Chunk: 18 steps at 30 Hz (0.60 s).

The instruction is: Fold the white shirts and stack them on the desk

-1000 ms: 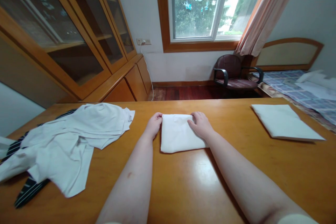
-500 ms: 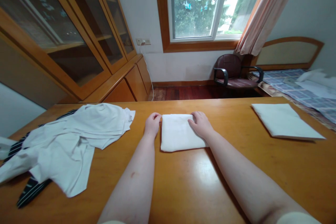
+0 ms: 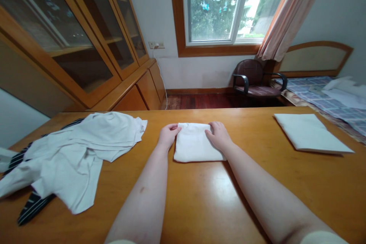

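Note:
A small folded white cloth [image 3: 194, 144] lies on the wooden table [image 3: 206, 198] in front of me. My left hand [image 3: 167, 135] pinches its far left corner, fingers closed on the fabric. My right hand [image 3: 217, 135] rests on the cloth's right edge, fingers curled down over it and pressing it flat. Both forearms reach straight out over the table.
A loose heap of white garments [image 3: 77, 152] over a dark striped one [image 3: 31, 204] covers the table's left side. Another folded white cloth [image 3: 310, 132] lies at the right. Beyond the table are a cabinet [image 3: 85, 38], a chair [image 3: 254, 82] and a bed [image 3: 328, 95].
The folded cloth has shifted slightly away from me and looks a bit shorter. My left fingers have moved from beside its corner onto it. The right hand has barely moved.

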### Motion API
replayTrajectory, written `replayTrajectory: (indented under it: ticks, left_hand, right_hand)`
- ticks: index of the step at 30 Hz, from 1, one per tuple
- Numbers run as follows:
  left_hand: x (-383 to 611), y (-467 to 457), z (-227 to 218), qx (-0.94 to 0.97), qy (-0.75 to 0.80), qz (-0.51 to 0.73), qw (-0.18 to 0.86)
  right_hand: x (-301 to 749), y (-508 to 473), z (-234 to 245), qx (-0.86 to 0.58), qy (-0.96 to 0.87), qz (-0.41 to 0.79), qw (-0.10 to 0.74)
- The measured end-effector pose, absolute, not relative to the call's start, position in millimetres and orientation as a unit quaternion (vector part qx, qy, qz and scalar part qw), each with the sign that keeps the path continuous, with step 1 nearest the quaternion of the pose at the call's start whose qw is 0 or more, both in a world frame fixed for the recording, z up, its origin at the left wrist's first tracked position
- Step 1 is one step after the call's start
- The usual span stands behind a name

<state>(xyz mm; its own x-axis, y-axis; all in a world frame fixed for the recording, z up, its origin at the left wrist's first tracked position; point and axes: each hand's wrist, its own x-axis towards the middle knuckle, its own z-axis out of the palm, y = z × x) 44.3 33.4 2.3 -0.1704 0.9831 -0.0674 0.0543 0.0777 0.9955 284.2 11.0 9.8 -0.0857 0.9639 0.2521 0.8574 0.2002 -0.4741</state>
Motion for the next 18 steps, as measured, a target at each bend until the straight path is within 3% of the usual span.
replayTrajectory:
  ticks: [5,11,18]
  left_hand:
    - [41,38,-8,0.458,0.58,0.499,0.453]
    - [40,42,-9,0.559,0.651,0.418,0.299]
    - [45,35,-1,0.585,0.674,0.343,0.295]
  right_hand:
    - [283,11,10,-0.631,-0.726,0.104,0.254]
    - [281,8,15,-0.606,-0.753,0.099,0.237]
    - [277,6,16,-0.618,-0.757,0.097,0.188]
